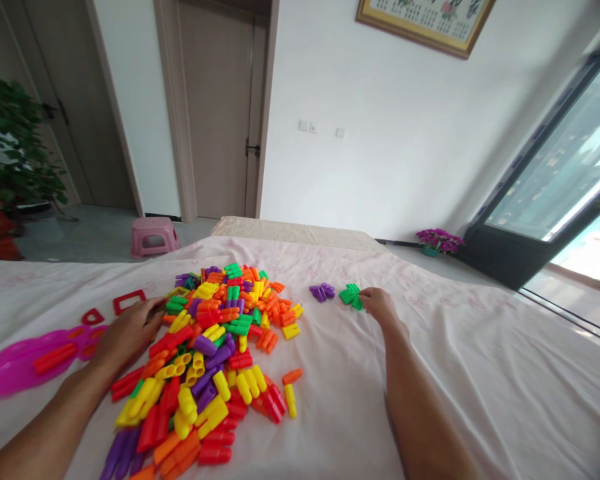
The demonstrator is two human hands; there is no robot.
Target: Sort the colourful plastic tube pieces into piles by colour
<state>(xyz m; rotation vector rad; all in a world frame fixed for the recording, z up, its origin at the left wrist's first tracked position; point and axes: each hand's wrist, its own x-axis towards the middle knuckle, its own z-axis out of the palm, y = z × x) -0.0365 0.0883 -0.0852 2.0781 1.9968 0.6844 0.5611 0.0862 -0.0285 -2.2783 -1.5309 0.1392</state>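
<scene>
A large heap of plastic pieces [213, 347] in red, orange, yellow, green and purple covers the left middle of the cloth. My left hand [135, 328] lies at the heap's left edge, its fingers partly hidden, and what they hold, if anything, cannot be seen. My right hand [379, 303] is to the right of the heap, its fingers pinched on a green piece in a small group of green pieces [351, 295]. Just left of that group is a cluster of purple pieces [322, 292].
A magenta tray [17, 363] with a red piece on it sits at the left, near red frame-shaped pieces [129, 301]. The pale cloth [340, 400] covers the surface. Beyond it stand a pink stool [154, 237] and a pot of purple flowers [439, 241].
</scene>
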